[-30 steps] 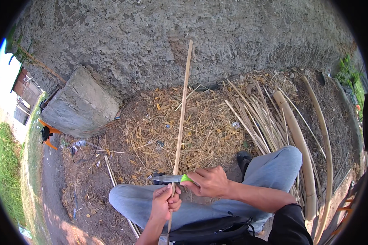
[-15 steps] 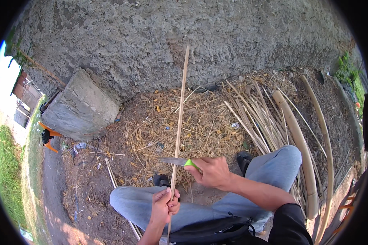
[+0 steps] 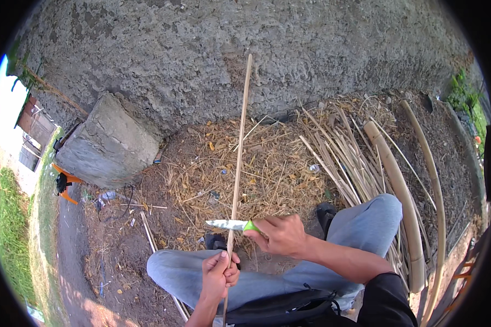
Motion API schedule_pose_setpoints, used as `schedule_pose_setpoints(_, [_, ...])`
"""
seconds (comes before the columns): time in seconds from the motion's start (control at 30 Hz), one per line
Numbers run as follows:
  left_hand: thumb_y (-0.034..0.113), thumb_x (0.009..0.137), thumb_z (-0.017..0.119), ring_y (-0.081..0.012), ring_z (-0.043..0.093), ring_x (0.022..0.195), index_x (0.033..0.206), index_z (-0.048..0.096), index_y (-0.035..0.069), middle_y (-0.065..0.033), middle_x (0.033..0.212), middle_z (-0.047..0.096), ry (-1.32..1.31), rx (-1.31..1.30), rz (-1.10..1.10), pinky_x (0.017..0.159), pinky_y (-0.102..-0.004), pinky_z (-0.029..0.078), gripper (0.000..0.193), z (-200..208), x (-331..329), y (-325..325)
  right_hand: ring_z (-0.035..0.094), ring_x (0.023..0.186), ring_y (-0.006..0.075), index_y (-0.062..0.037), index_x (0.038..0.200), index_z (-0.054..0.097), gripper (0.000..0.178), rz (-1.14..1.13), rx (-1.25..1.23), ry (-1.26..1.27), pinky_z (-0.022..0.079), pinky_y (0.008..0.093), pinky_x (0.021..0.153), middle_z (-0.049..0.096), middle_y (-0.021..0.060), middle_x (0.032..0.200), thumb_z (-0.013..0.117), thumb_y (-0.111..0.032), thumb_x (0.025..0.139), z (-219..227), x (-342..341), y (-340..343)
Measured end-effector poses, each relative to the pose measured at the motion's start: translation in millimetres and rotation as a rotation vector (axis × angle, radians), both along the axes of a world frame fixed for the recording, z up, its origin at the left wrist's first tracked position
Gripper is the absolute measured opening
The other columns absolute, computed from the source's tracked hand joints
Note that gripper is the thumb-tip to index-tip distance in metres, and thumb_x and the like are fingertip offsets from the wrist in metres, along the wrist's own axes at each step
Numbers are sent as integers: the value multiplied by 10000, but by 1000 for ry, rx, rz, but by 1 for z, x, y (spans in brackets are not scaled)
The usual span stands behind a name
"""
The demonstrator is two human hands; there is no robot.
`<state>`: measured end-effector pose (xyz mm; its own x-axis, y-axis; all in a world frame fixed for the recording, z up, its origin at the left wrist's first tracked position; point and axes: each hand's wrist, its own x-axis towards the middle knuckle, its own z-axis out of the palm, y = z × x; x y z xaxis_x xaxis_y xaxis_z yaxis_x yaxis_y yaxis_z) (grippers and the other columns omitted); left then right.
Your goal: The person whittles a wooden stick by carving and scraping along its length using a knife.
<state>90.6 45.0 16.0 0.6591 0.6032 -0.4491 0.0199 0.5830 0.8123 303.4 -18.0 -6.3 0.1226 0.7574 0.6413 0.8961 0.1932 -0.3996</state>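
One strip [image 3: 241, 136] runs through the pinching left hand [image 3: 219, 272] (right hand [image 3: 280, 235] clasps a knife [image 3: 223, 224]).

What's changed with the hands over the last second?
The right hand moved the knife outward along the tan strip, away from the left hand, then partway back. The strip's far end shifted slightly left. Both hands kept their grips; nothing was let go.

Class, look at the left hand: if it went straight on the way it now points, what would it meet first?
Probably the knife blade, which crosses the pale strip just ahead of the left hand; this single view leaves depth unclear.
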Motion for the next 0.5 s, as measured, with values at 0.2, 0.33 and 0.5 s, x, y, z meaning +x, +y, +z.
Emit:
schedule_pose_setpoints(0.2, [280, 1075, 407, -44, 266, 404, 914, 544, -42, 24, 551, 334, 38, 23, -9, 375, -240, 201, 385, -3, 2, 0, 574, 398, 215, -102, 831, 690, 240, 8, -13, -12, 416, 360, 347, 605, 37, 556, 728, -335, 876, -3, -11, -5])
schedule_pose_setpoints(0.33, [253, 1077, 407, -44, 271, 405, 911, 546, -48, 21, 551, 340, 63, 76, -16, 375, -238, 208, 370, 3, -4, -5, 568, 399, 199, -106, 829, 692, 245, -161, 16, 14, 415, 356, 351, 583, 20, 543, 732, -344, 871, 2, 24, 12])
schedule_pose_setpoints(0.5, [226, 1077, 410, -46, 276, 411, 898, 547, -46, 17, 550, 342, 102, 157, -31, 382, -237, 206, 352, 3, -5, -11, 566, 406, 204, -81, 849, 676, 262, 0, 146, -42, 388, 351, 342, 591, 28, 567, 730, -335, 880, -2, 2, -1])
